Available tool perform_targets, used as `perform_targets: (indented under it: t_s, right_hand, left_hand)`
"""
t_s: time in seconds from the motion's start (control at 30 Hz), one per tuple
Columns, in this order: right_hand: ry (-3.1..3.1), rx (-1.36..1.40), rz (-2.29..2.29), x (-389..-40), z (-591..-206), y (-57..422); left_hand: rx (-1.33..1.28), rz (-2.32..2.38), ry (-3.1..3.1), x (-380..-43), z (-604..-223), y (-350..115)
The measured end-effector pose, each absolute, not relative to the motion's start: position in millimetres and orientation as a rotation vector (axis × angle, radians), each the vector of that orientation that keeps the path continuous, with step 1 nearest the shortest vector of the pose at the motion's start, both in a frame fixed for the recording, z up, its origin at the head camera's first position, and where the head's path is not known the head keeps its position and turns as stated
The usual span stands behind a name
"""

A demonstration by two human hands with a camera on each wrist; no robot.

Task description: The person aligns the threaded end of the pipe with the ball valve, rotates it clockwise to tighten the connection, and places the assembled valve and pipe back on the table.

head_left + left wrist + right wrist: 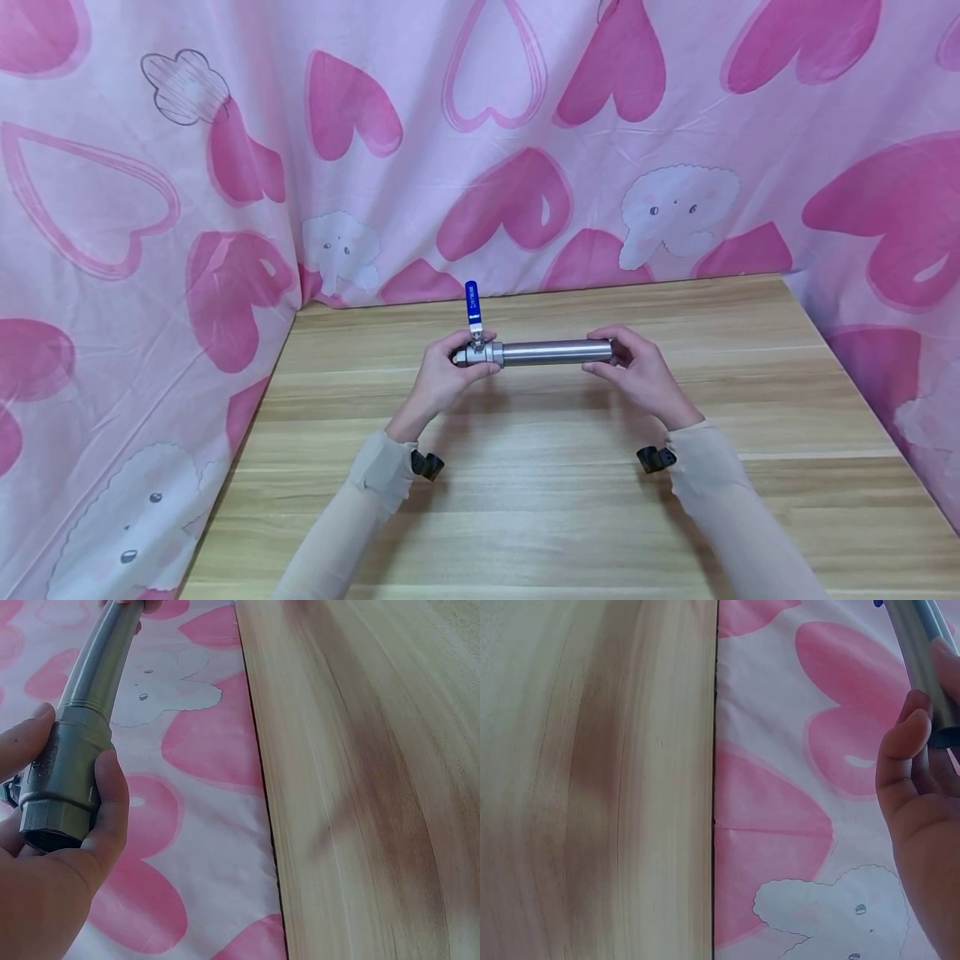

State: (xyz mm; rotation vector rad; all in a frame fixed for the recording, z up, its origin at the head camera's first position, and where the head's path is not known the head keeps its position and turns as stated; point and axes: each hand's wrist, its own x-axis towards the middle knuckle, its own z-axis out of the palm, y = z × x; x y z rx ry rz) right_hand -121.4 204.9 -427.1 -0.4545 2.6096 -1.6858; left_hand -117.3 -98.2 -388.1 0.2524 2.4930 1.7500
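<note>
A metal ball valve (478, 354) with a blue lever handle (472, 302) is joined to one end of a steel pipe (557, 352). Both are held level above the table, handle pointing away from me. My left hand (442, 375) grips the valve body, thumb on the near side and fingers around the far side. In the left wrist view the hexagonal end of the valve (56, 817) faces that palm. My right hand (639, 375) pinches the pipe's free right end between thumb and fingers. The open rim of the pipe (946, 735) shows in the right wrist view.
A wood-grain table (540, 517) lies beneath both hands. Pink curtain cloth (420, 167) with hearts and white cartoon animals hangs along its back, left and right edges. Small black cameras (427, 465) sit at both wrists.
</note>
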Motion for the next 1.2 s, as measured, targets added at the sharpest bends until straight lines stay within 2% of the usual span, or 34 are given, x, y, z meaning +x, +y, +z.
perform_targets:
  t_s: [0.13,1.2]
  right_hand:
    - [2.605,-0.442,-1.679,-121.7,-426.7,204.7]
    - [2.621,-0.407,-1.597,-123.7,-431.6,204.1]
  left_hand:
    - [0.24,1.729,2.485,-109.0,-370.6,-95.1]
    - [0.25,1.72,2.497,-110.4,-374.6,-95.2]
